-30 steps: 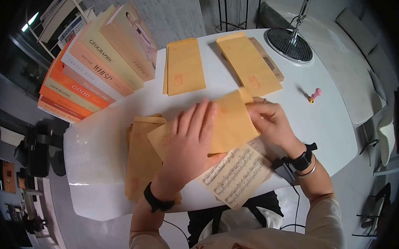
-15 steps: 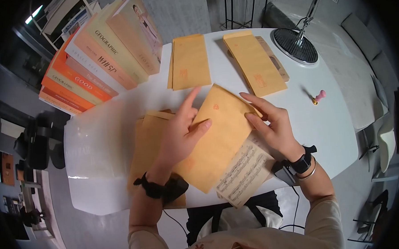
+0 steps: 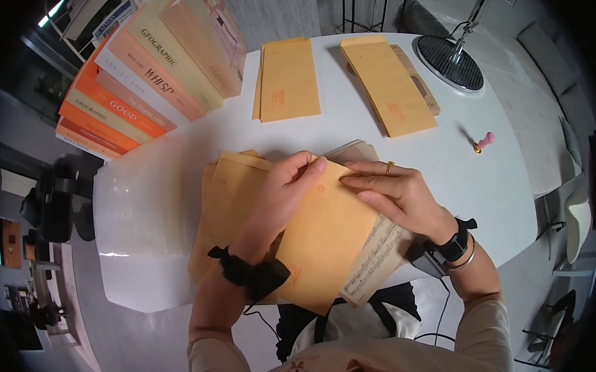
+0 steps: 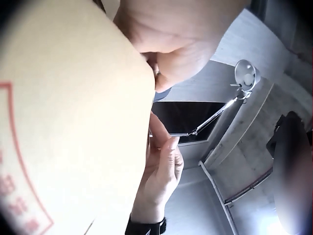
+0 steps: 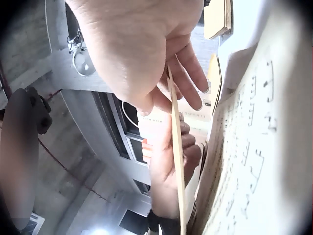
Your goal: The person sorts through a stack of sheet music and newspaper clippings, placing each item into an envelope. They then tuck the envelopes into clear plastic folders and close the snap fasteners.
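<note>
A kraft-paper envelope (image 3: 330, 234) is tilted up between both hands, with a small red mark near its top and a red stamp low on its face. My left hand (image 3: 282, 193) pinches its top left corner, thumb on the face and fingers curled behind. At the upper right edge my right hand (image 3: 401, 195) pinches it between thumb and fingers; the right wrist view shows the envelope (image 5: 177, 142) edge-on there. Sheet-music paper (image 3: 374, 262) lies beneath, partly covered by the envelope. Left of it, under my left forearm, is a pile of similar envelopes (image 3: 228, 195).
Two more envelope groups lie at the back, one in the middle (image 3: 290, 80) and one at right (image 3: 390, 89) over a cardboard piece (image 3: 416, 81). Upright books (image 3: 147, 79) stand at back left, above clear plastic sleeves (image 3: 139, 206). A pink-handled stamp (image 3: 485, 141) and a lamp base (image 3: 449, 63) are right.
The left hand, first flat over the envelope, then with its index finger extended, now pinches the top corner. The envelope has turned more upright and come nearer the body. The right hand stays at its right edge.
</note>
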`<state>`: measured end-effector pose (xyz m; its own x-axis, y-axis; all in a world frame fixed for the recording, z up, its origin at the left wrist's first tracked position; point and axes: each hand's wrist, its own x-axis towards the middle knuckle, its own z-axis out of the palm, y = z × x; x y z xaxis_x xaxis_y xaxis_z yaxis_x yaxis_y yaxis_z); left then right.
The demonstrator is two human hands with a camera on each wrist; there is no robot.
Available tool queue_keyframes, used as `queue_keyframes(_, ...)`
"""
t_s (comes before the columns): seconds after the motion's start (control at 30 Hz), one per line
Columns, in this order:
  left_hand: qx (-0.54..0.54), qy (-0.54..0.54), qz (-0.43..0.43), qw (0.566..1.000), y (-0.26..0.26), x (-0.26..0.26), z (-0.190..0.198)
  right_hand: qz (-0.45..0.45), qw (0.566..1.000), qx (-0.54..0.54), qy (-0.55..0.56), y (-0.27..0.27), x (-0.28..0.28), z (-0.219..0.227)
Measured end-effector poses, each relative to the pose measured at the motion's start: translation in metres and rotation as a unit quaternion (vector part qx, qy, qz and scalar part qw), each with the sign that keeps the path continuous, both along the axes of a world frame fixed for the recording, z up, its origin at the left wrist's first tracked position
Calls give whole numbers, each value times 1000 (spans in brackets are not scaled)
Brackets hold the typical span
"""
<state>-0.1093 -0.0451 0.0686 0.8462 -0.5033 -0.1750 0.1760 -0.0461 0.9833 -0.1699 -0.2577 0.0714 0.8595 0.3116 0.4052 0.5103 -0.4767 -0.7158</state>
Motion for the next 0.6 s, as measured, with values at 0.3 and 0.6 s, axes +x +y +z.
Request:
queue_keyframes(0.3,-5,-75,26,997,-1,-5,-4,-12,939,136,316,-5,5,1)
queue_keyframes(0.6,95,-52,-114,988,23,2,13,-69,935,258,235,-34,18,2)
